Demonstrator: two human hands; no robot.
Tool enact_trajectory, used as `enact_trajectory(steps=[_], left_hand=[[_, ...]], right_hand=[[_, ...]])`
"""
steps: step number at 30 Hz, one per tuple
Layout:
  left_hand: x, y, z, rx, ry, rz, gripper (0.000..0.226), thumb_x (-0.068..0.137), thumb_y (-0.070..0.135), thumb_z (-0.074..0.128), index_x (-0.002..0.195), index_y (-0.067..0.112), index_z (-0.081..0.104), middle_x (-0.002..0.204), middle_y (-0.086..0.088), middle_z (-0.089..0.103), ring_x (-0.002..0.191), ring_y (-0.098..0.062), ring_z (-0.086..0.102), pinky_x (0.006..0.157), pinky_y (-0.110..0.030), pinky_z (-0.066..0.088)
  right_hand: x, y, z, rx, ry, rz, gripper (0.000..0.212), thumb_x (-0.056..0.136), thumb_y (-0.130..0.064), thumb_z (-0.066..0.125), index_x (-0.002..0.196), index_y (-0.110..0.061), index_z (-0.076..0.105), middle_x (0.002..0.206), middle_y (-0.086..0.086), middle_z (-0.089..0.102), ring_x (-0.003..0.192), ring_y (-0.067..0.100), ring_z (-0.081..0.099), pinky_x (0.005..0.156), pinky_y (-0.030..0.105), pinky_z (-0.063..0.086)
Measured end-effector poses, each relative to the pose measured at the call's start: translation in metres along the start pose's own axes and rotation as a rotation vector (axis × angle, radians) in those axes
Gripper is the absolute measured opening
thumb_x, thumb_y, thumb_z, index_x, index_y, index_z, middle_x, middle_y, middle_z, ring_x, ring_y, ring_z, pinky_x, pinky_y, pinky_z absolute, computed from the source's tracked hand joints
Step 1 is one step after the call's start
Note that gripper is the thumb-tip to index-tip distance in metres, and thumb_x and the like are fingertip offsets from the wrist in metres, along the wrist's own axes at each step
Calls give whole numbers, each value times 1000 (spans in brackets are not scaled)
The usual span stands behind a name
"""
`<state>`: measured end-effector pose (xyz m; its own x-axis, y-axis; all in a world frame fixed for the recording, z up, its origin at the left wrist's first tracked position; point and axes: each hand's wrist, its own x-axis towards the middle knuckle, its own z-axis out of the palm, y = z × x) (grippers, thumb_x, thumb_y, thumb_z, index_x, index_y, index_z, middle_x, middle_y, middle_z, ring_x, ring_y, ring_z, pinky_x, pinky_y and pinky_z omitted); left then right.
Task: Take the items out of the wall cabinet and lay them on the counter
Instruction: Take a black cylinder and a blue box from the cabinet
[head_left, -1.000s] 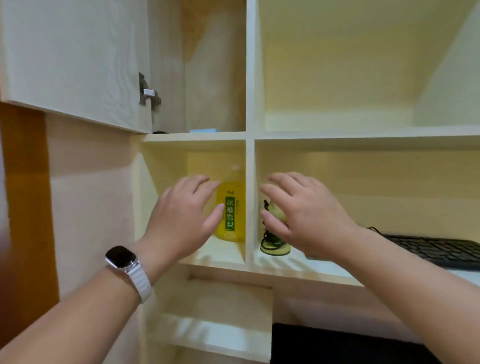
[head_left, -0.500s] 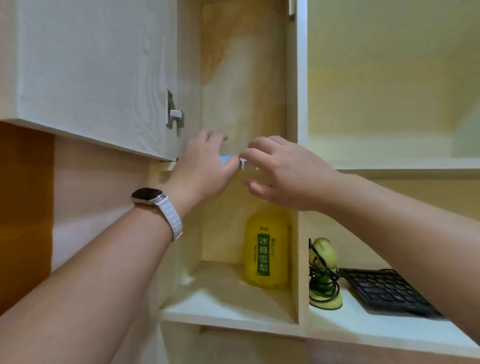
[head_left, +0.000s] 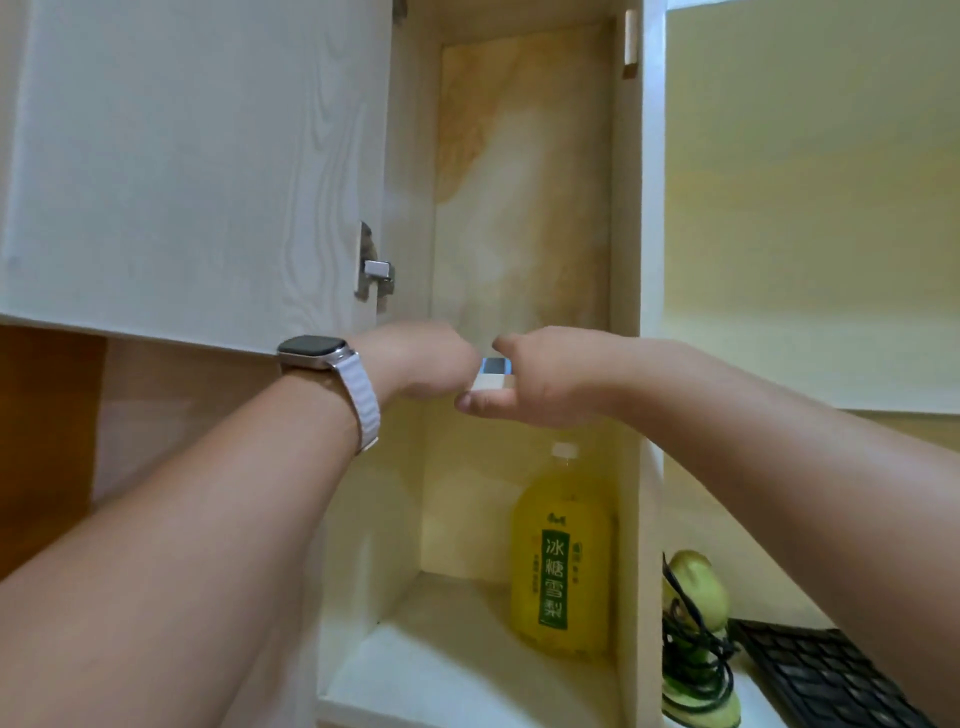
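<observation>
Both hands have come up to the upper shelf edge. Your right hand (head_left: 540, 382) pinches a small blue-and-white box (head_left: 492, 375), thumb under it; left hand (head_left: 423, 364) curled beside, grip unclear. Draw the box straight out, keeping it level.

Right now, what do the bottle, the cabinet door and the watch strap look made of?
Bottle: likely clear plastic, glossy; yellow liquid shows through, with a white cap and a green printed label.
Cabinet door: probably laminated board, matte off-white; a printed-looking wood grain runs across it.
Watch strap: pale, ribbed in segments; could be woven fabric or soft leather, hard to tell.
</observation>
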<state>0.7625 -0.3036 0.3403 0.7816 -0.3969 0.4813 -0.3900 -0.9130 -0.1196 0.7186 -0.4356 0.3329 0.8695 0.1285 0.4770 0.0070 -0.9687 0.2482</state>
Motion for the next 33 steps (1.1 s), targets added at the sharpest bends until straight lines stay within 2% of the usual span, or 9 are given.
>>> enact_trajectory(steps=[4,7,10,12,14,20,24,30,33], left_hand=[[-4,0,1,87,19,107,16,100,16,37,89,12,48,108,-17,60,91,-32,56,64,-32,36],[-12,1,0,108,35,109,23,102,17,34,106,5,54,119,-18,57,104,-35,55,73,-33,35],[-15,8,-11,108,-63,83,28,103,16,30,86,8,51,108,-24,58,84,-30,51,62,-32,33],[-15,13,-17,101,-129,77,37,104,17,28,69,14,38,100,-18,55,65,-20,41,52,-29,27],[-14,16,-19,93,-143,79,40,105,19,26,66,17,33,92,-13,53,59,-15,35,51,-28,25],[-20,11,-12,6,-24,25,34,102,25,28,73,13,41,76,-10,47,78,-28,46,67,-34,34],[-27,-1,-10,-34,67,13,39,97,37,30,83,9,54,88,-15,58,85,-32,56,73,-38,44],[-35,-1,-9,18,44,63,32,101,25,27,81,9,47,95,-16,56,91,-35,51,72,-37,37],[-34,9,-16,89,-38,33,33,102,21,25,73,14,40,77,-7,47,85,-32,51,72,-36,38]], right_hand=[[-2,0,1,-101,43,-8,66,82,-80,34,92,-18,54,78,1,56,71,21,54,58,34,40],[-7,1,4,-191,128,-18,66,83,-80,29,87,-18,53,83,2,53,65,19,49,53,33,35],[-13,0,1,-183,120,-33,62,86,-77,29,88,-19,50,91,4,45,61,15,44,52,32,35],[-20,0,-1,-171,139,-49,61,89,-73,31,98,-17,53,94,5,42,62,17,44,53,33,35],[-28,2,-3,-155,185,-73,57,91,-68,35,105,-15,52,94,4,40,66,20,46,57,34,36],[-46,10,-7,-119,288,-145,31,94,-45,49,97,-15,43,92,3,38,75,23,44,60,32,33],[-48,16,-6,-83,308,-159,30,93,-41,54,94,-13,43,89,4,49,79,26,52,65,38,46],[-47,13,-5,-88,278,-162,36,94,-51,46,95,-16,39,85,2,49,82,25,50,63,36,42],[-43,9,-1,-134,247,-144,45,93,-58,42,108,-16,45,93,4,49,89,28,53,67,36,42]])
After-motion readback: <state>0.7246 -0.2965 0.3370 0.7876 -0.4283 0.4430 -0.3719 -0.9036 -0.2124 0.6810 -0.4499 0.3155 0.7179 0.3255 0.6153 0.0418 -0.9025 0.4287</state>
